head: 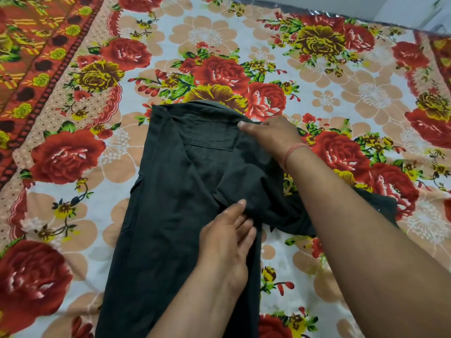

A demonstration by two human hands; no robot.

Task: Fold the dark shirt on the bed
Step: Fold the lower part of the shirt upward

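Note:
The dark shirt [168, 191] lies back-up on the bed, collar at the far end, its left side folded in to a straight edge. My right hand [267, 137] grips the cloth at the shirt's right shoulder, fingers curled over a fold. My left hand [227, 242] lies flat on the shirt's middle, fingers together, pressing where the right side bunches. The right sleeve [353, 211] trails out to the right from under my right forearm.
A floral bedsheet [317, 69] with red roses covers the bed on all sides of the shirt. A patterned red border [29, 57] runs along the far left. The bed's far edge [366, 18] and a pale wall show at top right.

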